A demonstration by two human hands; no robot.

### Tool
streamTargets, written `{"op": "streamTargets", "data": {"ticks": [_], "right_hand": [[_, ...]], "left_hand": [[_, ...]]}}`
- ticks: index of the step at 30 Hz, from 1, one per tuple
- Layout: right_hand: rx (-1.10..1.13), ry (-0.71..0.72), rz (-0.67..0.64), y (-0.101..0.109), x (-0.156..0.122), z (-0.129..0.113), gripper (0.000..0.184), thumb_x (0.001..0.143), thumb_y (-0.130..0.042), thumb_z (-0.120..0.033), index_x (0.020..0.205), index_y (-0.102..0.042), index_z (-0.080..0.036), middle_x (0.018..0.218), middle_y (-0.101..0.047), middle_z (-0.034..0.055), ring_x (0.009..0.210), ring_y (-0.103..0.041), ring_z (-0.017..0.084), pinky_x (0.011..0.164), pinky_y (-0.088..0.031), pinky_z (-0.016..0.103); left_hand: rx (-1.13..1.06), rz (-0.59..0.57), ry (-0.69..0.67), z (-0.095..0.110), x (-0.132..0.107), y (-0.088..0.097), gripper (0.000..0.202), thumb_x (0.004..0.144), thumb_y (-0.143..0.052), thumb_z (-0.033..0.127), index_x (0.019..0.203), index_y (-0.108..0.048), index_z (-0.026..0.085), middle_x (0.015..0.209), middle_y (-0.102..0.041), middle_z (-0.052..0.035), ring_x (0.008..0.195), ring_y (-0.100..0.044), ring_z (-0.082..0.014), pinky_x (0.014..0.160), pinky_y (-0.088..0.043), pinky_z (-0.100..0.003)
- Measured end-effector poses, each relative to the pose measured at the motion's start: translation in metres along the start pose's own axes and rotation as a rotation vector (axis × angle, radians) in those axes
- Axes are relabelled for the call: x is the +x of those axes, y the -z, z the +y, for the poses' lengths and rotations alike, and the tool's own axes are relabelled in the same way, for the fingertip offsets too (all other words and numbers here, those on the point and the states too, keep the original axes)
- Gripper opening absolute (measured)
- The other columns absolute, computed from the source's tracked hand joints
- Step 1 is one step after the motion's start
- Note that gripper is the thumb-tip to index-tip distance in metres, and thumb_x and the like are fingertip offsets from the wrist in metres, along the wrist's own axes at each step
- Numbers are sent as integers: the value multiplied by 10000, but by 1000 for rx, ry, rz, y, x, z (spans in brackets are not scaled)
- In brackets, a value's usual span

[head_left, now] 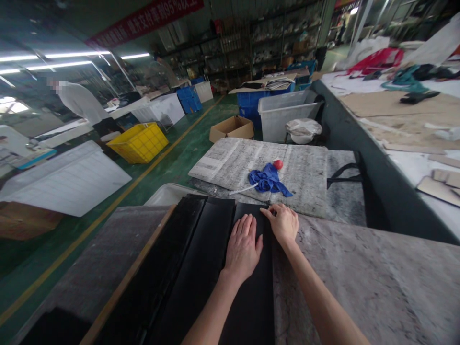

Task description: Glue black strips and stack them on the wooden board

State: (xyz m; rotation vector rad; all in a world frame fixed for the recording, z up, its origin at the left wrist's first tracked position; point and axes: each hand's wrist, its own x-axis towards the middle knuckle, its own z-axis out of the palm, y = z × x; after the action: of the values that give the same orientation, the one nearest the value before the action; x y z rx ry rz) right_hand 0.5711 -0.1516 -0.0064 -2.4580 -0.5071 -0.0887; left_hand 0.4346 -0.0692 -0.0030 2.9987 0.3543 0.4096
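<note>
A long black strip of sheet material (257, 297) lies lengthwise in front of me on the worktable. My left hand (243, 247) rests flat on it, fingers stretched forward and close together. At the strip's far right corner my right hand (283, 223) is closed, its fingers curled and one fingertip reaching over the edge. The curled fingers hide exactly how the edge is gripped. To the left lie more black strips (194, 254), side by side and overlapping, bordered by a wooden batten (132, 268).
Beyond the strips, a stained grey board (223, 160) carries a crumpled blue cloth (268, 178) and a small red object (278, 164). A grey-walled bench (345, 124) runs along the right. Bins, a yellow crate (138, 143) and a cardboard box (232, 128) stand on the floor; a person (82, 103) works at left.
</note>
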Motion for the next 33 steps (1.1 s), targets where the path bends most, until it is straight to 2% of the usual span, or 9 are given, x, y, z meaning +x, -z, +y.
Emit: {"op": "streamTargets", "data": {"ticks": [7, 13, 15, 18, 20, 23, 25, 29, 33], "right_hand": [[-21, -9, 21, -3, 1, 2, 403, 928, -540, -529, 701, -682, -228, 846, -706, 35, 857, -618, 206, 890, -359, 349], [35, 10, 57, -6, 0, 2, 411, 918, -534, -535, 674, -650, -226, 811, -701, 49, 833, -617, 218, 905, -376, 380], [145, 4, 90, -6, 1, 3, 384, 910, -530, -525, 696, -644, -227, 809, -701, 55, 833, -622, 228, 899, -393, 393], [343, -9, 163, 1, 2, 11, 304, 900, -511, -475, 796, -648, -224, 999, -717, 84, 950, -637, 244, 883, -433, 379], [395, -5, 175, 9, 0, 18, 270, 894, -496, -439, 844, -648, -221, 1083, -708, 92, 999, -643, 242, 861, -457, 359], [370, -1, 117, 20, -7, 30, 233, 880, -514, -409, 854, -661, -230, 978, -720, 64, 879, -663, 234, 786, -477, 354], [335, 51, 86, 23, -13, 35, 219, 882, -528, -394, 859, -679, -237, 977, -717, 61, 874, -662, 238, 778, -482, 360], [298, 235, 72, 18, -21, 36, 227, 919, -530, -375, 899, -714, -244, 1086, -713, 75, 1015, -644, 249, 898, -482, 400], [197, 269, 67, 12, -25, 33, 232, 953, -522, -364, 944, -727, -255, 1108, -711, 61, 1042, -623, 259, 969, -457, 462]], "left_hand": [[31, -39, -24, -1, 0, -1, 514, 1006, -410, 327, 1459, -412, 84, 1555, -427, -139, 1457, -374, -257, 1206, -349, -433], [31, 8, -32, -1, -4, -3, 523, 1008, -412, 318, 1475, -380, 86, 1558, -419, -147, 1461, -368, -254, 1197, -364, -437], [12, 33, -7, 0, -6, -2, 493, 997, -430, 288, 1445, -419, 83, 1518, -469, -150, 1439, -401, -256, 1181, -390, -427], [-3, 60, 30, 2, -8, -2, 414, 965, -462, 217, 1349, -521, 76, 1373, -584, -146, 1343, -501, -264, 1133, -449, -412], [-12, 71, 27, 2, -8, -2, 383, 949, -472, 187, 1308, -556, 79, 1305, -618, -137, 1290, -540, -264, 1115, -469, -410], [-24, 86, 20, 3, -8, -1, 383, 944, -470, 171, 1305, -558, 80, 1295, -622, -133, 1281, -540, -265, 1114, -471, -412], [-25, 90, 19, 3, -8, -1, 386, 941, -470, 165, 1306, -558, 76, 1294, -623, -134, 1280, -540, -265, 1116, -470, -414], [-28, 80, 25, 4, -8, 0, 394, 942, -455, 154, 1314, -554, 71, 1295, -622, -135, 1286, -535, -260, 1122, -463, -407], [-24, 56, 32, 5, -8, 3, 432, 944, -446, 159, 1364, -520, 90, 1372, -589, -135, 1304, -524, -265, 1118, -464, -421]]}}
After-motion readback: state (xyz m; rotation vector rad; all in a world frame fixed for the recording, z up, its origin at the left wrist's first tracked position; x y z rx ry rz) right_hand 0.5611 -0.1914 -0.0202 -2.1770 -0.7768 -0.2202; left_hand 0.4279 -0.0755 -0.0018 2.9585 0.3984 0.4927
